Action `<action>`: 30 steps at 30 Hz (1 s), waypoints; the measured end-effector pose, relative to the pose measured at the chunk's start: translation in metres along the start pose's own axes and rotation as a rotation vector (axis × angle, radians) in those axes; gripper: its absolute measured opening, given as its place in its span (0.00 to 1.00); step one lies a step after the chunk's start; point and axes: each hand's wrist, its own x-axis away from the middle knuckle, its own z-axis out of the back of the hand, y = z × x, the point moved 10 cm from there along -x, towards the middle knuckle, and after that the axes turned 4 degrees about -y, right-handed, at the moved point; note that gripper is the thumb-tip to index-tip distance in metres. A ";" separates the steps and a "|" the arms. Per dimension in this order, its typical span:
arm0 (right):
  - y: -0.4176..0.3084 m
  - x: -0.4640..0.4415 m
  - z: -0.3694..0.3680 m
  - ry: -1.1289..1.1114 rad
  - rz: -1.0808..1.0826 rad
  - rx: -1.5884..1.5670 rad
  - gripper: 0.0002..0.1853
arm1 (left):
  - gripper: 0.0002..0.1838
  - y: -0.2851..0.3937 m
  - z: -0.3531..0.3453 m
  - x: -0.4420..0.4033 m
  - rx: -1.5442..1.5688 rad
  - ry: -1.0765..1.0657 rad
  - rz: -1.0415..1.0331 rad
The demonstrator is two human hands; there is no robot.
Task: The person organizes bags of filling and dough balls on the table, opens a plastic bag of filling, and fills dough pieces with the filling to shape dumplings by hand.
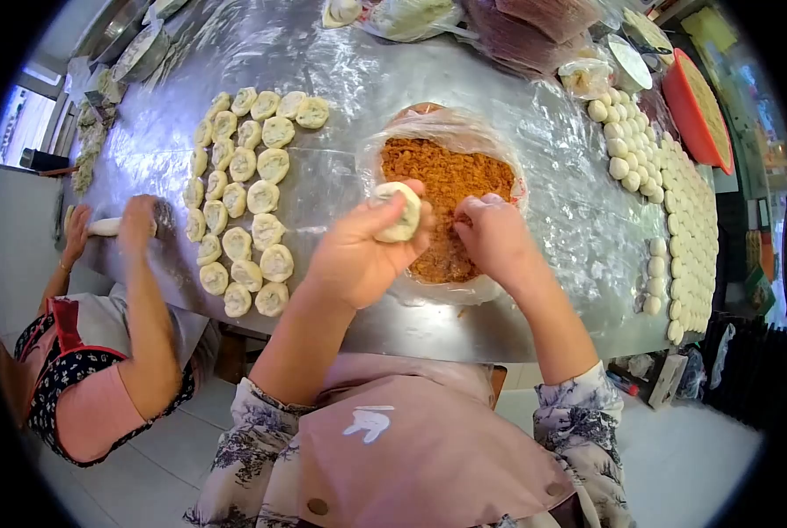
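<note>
My left hand (pixel 362 251) holds a round, pale piece of dough (pixel 399 212) between thumb and fingers, over the left edge of an orange-brown crumbly filling (pixel 437 172). The filling lies in a bowl lined with clear plastic (pixel 490 132). Over its right side is my right hand (pixel 499 242), thumb and fingers pinched together at the filling; whatever is between the fingertips is too small to make out. Rows of flattened dough pieces (pixel 263 196) lie on the metal table (pixel 340 158) left of the bowl.
At the left, a co-worker's hands (pixel 135 224) are on a dough roll (pixel 110 227). Many dough balls (pixel 688 238) line the table's right side, near a red basin (pixel 697 110). Plastic bags (pixel 530 31) and metal bowls (pixel 142 53) sit along the far side.
</note>
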 end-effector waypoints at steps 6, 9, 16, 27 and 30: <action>0.018 0.001 0.034 0.075 -0.046 -0.227 0.07 | 0.14 -0.031 0.008 -0.019 -0.328 0.178 0.124; 0.020 0.004 0.053 0.089 -0.137 -0.375 0.09 | 0.15 -0.037 0.013 -0.027 -0.421 0.216 0.109; -0.006 0.010 0.067 0.066 -0.043 -0.484 0.08 | 0.15 -0.046 0.008 -0.040 -0.101 0.093 0.109; -0.034 0.006 0.064 0.079 0.081 -0.333 0.09 | 0.17 -0.044 0.013 -0.049 -0.264 0.143 0.033; -0.042 0.004 0.061 0.085 0.100 -0.254 0.12 | 0.19 -0.046 0.005 -0.047 0.013 0.072 0.052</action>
